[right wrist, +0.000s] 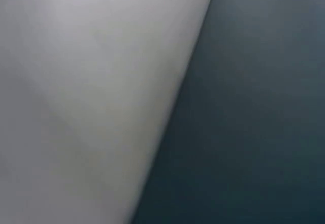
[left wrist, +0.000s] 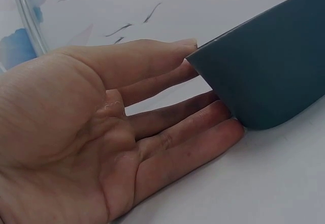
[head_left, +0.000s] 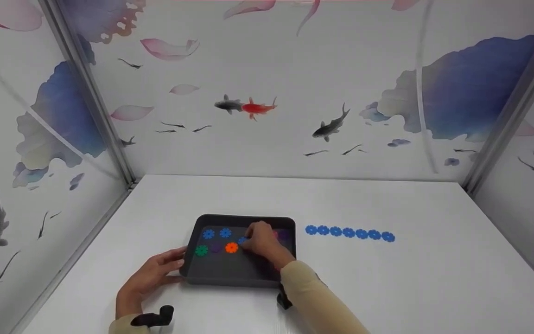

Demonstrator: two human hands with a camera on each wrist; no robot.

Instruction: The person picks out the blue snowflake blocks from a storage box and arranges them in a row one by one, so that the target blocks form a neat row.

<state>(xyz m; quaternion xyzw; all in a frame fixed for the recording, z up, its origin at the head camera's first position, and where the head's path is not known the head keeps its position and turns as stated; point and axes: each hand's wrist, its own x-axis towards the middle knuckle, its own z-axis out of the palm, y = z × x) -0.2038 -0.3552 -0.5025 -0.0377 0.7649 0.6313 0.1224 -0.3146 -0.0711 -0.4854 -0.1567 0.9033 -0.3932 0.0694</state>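
Inside a dark grey tray [head_left: 227, 271], my right hand [head_left: 265, 242] pinches a blue snowflake disc [head_left: 242, 241] between thumb and fingers; the hand hides part of the disc. Beside it lie an orange disc [head_left: 232, 247], a purple disc [head_left: 216, 247], a green disc [head_left: 201, 250] and two more blue discs [head_left: 225, 233]. My left hand [head_left: 153, 272] touches the tray's left side with its fingers extended. In the left wrist view, the thumb is at the tray rim [left wrist: 244, 26] and the other fingertips [left wrist: 231, 130] are against the outer wall, low by the table.
Right of the tray, several blue discs [head_left: 349, 233] form a row on the white table [head_left: 424, 278]. Pink and purple discs [head_left: 283, 234] show behind my right hand. Printed panels [head_left: 271, 148] enclose the table at the back and sides. The right wrist view shows no hand.
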